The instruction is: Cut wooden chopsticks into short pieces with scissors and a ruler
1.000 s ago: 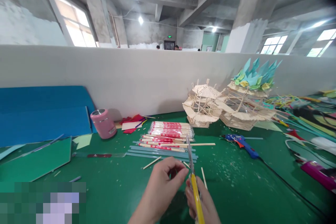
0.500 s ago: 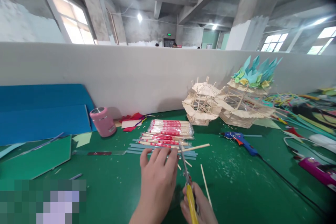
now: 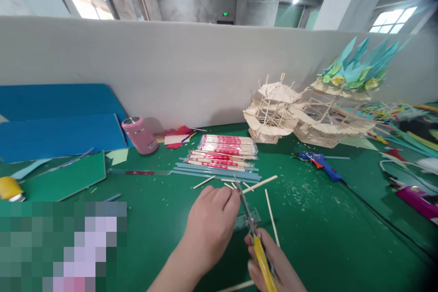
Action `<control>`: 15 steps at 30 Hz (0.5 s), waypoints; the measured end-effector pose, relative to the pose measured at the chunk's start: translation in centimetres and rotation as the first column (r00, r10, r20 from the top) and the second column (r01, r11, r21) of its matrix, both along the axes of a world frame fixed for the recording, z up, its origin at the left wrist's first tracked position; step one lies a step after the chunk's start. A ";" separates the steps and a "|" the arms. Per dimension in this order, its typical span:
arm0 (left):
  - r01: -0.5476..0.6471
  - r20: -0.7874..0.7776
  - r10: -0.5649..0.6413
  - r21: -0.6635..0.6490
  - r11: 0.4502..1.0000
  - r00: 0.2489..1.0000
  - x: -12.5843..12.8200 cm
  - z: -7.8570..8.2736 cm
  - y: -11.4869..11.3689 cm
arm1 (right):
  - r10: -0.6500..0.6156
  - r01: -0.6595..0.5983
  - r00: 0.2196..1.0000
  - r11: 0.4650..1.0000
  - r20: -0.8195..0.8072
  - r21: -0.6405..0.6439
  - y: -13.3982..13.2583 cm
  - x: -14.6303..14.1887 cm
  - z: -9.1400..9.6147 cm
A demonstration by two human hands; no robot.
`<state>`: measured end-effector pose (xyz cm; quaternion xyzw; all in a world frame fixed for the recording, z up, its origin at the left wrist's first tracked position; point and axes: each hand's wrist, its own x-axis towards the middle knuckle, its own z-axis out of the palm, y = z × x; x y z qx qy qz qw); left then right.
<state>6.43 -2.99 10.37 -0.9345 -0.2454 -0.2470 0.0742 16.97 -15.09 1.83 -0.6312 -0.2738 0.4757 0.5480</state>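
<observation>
My right hand (image 3: 273,264) grips yellow-handled scissors (image 3: 255,237) whose blades point up and away toward short wooden stick pieces (image 3: 236,185) on the green table (image 3: 318,232). My left hand (image 3: 210,223) is curled, knuckles up, right beside the blades; its fingertips are hidden, so I cannot see what they pinch. A long wooden stick (image 3: 262,183) lies just past the blade tips, another (image 3: 272,216) to the right. A small clear piece (image 3: 247,220) lies under the scissors.
Packs of red-wrapped chopsticks (image 3: 227,146) and blue strips (image 3: 215,173) lie ahead. A pink cup (image 3: 140,134), blue foam boards (image 3: 58,118), two stick-built model houses (image 3: 273,109), a blue glue gun (image 3: 320,164) with its cord and a grey partition wall (image 3: 191,68) ring the area.
The view has tilted down and moved closer. My left hand has drawn back from the chopstick pile and curled beside the scissor blades; the scissors stayed in my right hand.
</observation>
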 end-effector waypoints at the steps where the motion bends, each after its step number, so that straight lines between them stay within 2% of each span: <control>1: -0.003 -0.013 0.003 0.000 1.000 1.000 -0.1 0.1 -0.2 | 0.006 -0.006 1.000 1.000 -0.015 -0.007 -0.2 -0.1 0.0; 5: 0.034 -0.035 -0.034 0.003 0.999 0.999 -0.4 0.5 -0.6 | 0.029 -0.032 0.998 0.998 -0.062 -0.054 -0.2 -0.2 -0.1; 12: 0.027 0.006 -0.027 -0.053 0.998 1.000 -0.5 0.3 -0.6 | 0.068 -0.068 0.991 0.998 0.115 -0.001 -0.2 -0.3 0.4; 15: 0.025 0.042 -0.020 -0.127 0.992 0.999 -0.5 0.1 -0.6 | 0.099 -0.094 0.984 0.995 0.151 -0.037 -0.4 -0.2 0.5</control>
